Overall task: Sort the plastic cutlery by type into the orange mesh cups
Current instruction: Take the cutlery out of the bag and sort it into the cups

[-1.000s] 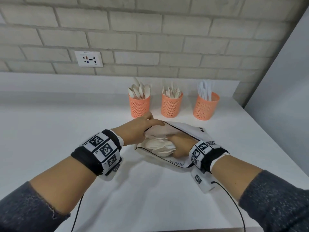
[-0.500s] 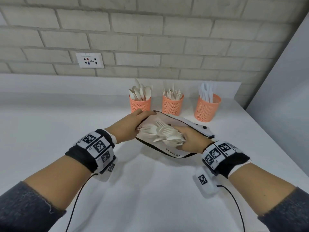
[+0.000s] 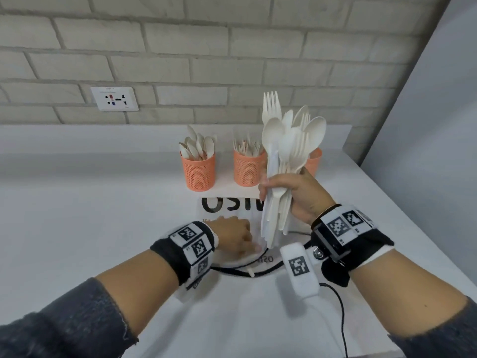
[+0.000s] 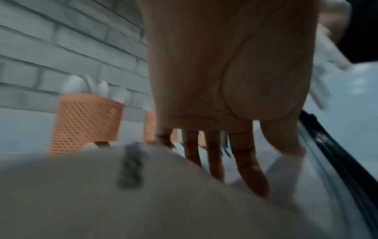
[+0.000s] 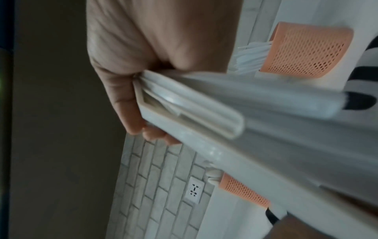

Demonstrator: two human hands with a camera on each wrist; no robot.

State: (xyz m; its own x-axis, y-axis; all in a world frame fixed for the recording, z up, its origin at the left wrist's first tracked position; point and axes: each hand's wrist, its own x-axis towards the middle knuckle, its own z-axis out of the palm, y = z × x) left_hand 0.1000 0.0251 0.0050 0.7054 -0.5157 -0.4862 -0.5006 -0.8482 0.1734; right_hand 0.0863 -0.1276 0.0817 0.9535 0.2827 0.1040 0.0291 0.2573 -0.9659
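Observation:
My right hand (image 3: 289, 195) grips a thick bundle of white plastic cutlery (image 3: 286, 151) upright above the table, with forks and spoons mixed; the right wrist view shows the fingers wrapped round the handles (image 5: 225, 105). My left hand (image 3: 240, 239) rests on the white bag (image 3: 232, 215) below, with its fingers (image 4: 251, 169) straight on the cloth. Three orange mesh cups stand by the wall. The left cup (image 3: 198, 171) holds spoons and the middle cup (image 3: 247, 169) holds forks. The right cup (image 3: 315, 161) is mostly hidden behind the bundle, and the right wrist view shows it (image 5: 306, 50) holding knives.
The bag has black lettering and a black-trimmed opening (image 3: 245, 270) near my left wrist. A wall socket (image 3: 114, 98) sits on the brick wall at the left. A grey side wall (image 3: 426, 125) bounds the white table on the right, and a cable (image 3: 340, 319) trails from my right wrist.
My right hand has pulled the cutlery bundle out of the bag and raised it upright. My left hand has shifted from the bag's opening edge to lie on the flattened bag.

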